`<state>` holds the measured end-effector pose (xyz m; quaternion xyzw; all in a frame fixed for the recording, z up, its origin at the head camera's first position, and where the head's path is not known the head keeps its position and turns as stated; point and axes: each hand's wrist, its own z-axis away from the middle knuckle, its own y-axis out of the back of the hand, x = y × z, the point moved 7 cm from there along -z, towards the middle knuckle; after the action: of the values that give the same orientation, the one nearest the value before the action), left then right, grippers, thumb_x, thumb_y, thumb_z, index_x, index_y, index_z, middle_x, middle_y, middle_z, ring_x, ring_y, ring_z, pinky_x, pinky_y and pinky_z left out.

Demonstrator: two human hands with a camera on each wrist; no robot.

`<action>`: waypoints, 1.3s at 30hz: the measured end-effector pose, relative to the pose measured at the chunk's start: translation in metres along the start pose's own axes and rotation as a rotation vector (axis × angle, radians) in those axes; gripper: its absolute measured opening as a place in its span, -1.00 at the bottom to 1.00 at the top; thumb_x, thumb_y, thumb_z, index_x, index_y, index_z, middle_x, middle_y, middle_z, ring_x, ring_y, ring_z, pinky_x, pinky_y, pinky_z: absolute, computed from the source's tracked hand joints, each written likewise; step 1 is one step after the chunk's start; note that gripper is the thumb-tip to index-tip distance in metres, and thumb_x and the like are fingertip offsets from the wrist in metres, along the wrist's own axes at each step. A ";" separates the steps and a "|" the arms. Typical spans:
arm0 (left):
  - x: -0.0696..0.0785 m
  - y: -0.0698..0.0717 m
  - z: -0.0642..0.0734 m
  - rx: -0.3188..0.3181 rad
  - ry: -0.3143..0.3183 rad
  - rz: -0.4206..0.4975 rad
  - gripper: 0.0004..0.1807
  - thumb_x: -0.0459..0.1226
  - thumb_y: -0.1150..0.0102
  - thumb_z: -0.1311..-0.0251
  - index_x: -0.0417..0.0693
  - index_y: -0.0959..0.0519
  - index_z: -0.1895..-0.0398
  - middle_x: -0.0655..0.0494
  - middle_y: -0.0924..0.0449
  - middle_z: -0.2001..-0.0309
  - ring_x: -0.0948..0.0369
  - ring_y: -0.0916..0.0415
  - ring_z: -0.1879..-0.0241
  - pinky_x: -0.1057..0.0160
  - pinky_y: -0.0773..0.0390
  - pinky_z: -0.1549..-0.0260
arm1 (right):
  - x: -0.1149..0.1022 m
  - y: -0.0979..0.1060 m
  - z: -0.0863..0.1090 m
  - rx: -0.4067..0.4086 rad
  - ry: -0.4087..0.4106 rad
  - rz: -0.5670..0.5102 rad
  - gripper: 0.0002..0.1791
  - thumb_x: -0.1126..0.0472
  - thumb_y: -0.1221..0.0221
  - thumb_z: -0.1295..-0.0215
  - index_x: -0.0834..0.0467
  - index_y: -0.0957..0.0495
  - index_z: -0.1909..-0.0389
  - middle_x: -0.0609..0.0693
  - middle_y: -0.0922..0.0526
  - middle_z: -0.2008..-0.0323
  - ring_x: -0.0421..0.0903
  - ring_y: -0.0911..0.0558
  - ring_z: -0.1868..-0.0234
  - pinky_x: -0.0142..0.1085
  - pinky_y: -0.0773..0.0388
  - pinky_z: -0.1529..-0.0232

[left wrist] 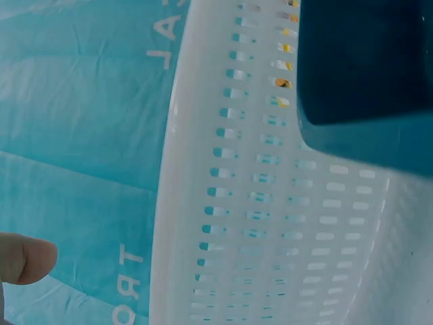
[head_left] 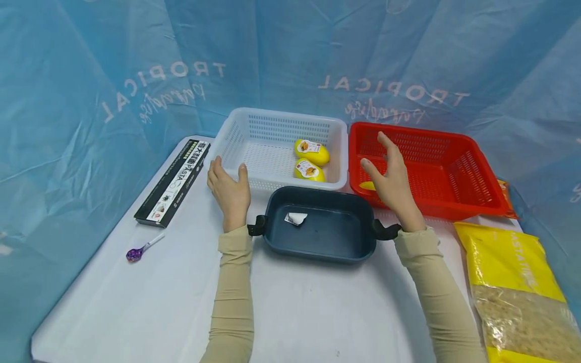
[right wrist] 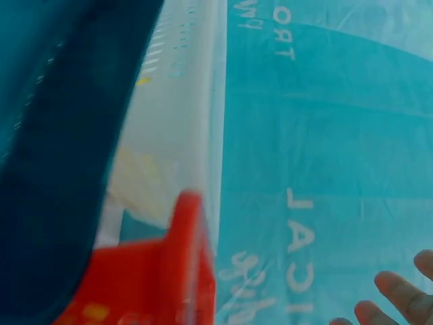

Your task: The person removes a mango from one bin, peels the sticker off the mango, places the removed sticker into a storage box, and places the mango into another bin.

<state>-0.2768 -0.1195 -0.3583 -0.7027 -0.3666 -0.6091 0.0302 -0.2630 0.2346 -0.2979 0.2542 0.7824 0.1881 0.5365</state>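
Observation:
In the head view my left hand (head_left: 231, 194) is raised by the front left corner of a white basket (head_left: 258, 151), thumb and fingers spread and holding nothing. My right hand (head_left: 392, 179) is held over the left part of a red basket (head_left: 454, 176), its fingers apart and nothing in them. Between my wrists is a dark blue rectangular basin (head_left: 327, 232) with a small white piece (head_left: 296, 218) inside. Two yellow mango-like things with labels, one behind (head_left: 317, 153) and one in front (head_left: 308, 171), lie in the white basket. Another yellow thing (head_left: 367, 186) in the red one is partly hidden.
On the left of the white table (head_left: 136, 312) lie a black pasta box (head_left: 174, 181) and a purple-wrapped lollipop (head_left: 135, 254). A yellow, partly clear pasta bag (head_left: 517, 287) lies at the right edge. An orange packet (head_left: 507, 196) shows behind the red basket. Blue curtain (head_left: 281, 55) surrounds the table.

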 end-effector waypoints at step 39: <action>-0.031 -0.016 -0.017 -0.090 0.031 -0.060 0.04 -0.06 -0.12 -0.27 -0.25 0.33 -0.53 -0.08 0.55 -0.56 -0.07 0.55 -0.54 -0.03 0.25 -0.51 | 0.001 -0.135 -0.068 -0.519 -0.180 0.055 -0.13 -0.03 -0.21 -0.26 0.15 -0.04 -0.49 0.20 -0.20 -0.43 0.14 -0.25 -0.38 0.04 -0.33 -0.33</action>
<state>-0.2995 -0.1309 -0.3877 -0.6824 -0.3591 -0.6366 -0.0141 -0.3533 0.1258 -0.3514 0.1453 0.6499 0.3734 0.6459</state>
